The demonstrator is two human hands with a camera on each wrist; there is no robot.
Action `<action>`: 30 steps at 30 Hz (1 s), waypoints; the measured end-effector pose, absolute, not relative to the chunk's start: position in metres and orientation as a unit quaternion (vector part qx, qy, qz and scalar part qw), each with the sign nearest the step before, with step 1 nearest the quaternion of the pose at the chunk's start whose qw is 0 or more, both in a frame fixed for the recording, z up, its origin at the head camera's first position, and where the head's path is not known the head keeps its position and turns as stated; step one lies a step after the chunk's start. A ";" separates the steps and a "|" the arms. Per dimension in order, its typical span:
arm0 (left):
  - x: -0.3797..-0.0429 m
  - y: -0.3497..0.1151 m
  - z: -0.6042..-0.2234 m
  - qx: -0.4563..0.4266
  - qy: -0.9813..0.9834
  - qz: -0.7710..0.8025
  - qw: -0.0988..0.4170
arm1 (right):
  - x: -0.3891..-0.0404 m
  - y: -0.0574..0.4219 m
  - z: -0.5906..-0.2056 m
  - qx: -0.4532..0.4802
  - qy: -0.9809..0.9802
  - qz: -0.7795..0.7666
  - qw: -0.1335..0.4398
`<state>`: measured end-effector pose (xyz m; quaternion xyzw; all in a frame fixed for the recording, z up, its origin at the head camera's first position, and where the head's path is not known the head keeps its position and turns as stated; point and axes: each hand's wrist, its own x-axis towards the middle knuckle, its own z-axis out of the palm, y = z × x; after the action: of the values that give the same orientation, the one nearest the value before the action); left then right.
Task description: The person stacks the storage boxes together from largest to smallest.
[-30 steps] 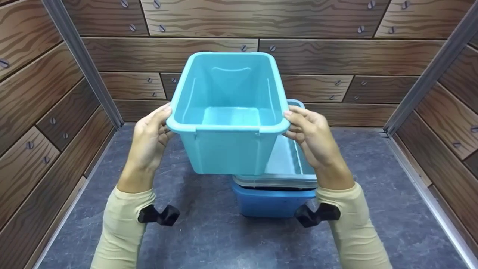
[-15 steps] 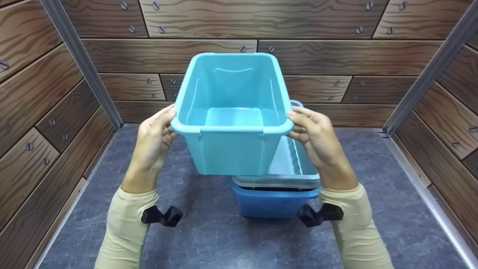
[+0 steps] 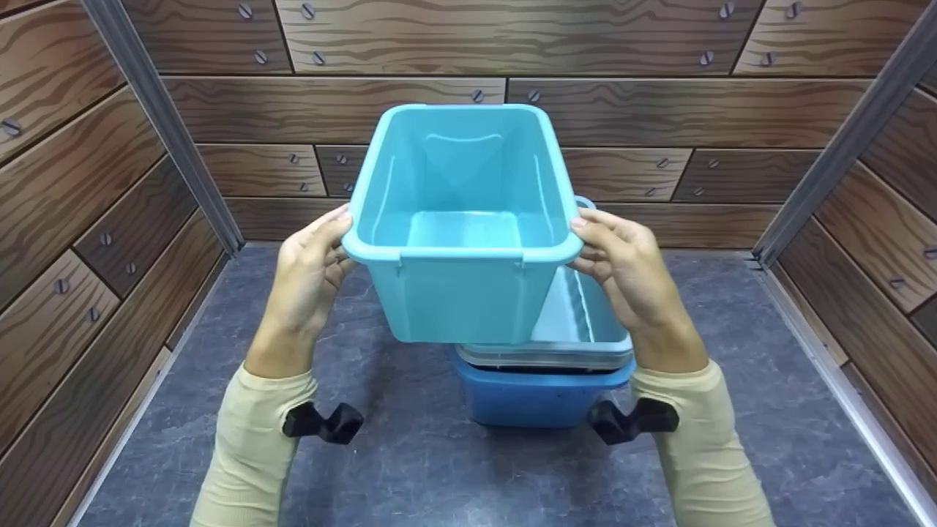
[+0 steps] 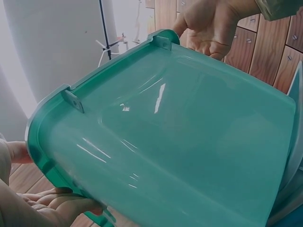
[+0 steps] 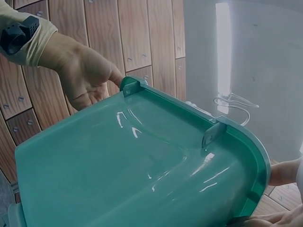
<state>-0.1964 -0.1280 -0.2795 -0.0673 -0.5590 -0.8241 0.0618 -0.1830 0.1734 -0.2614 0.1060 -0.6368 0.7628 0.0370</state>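
Note:
A turquoise plastic storage bin [image 3: 463,300], with nothing inside, hangs raised in front of me, its open top tilted toward the head camera. My left hand [image 3: 306,282] grips its rim at the near left corner, thumb on top and fingers curled beneath. At the opposite near corner my right hand [image 3: 622,271] pinches the rim the same way. Both wrist views show the bin's smooth near end wall [image 4: 189,127] filling most of the picture, with the hands at either side of it. Part of the stack behind is hidden by the bin.
Below and behind, slightly right, a blue bin [image 3: 542,399] stands on the dark grey floor [image 3: 410,468]. Pale translucent blue tubs or lids [image 3: 585,351] are stacked on it. Wood-patterned walls [image 3: 468,36] enclose the space on the left, back and right.
Both hands have shifted a little to the right together, carrying the turquoise storage bin with them. The stack below stays in place, and the grip on the rim is the same.

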 end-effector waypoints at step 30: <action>-0.202 -0.108 -0.279 -0.082 -0.569 -0.816 0.057 | -0.183 0.193 -0.262 0.097 -0.621 0.775 0.062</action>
<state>-0.2015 -0.1081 -0.2792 -0.0819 -0.5691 -0.8162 0.0569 -0.1832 0.1930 -0.2616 0.0971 -0.6211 0.7752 0.0616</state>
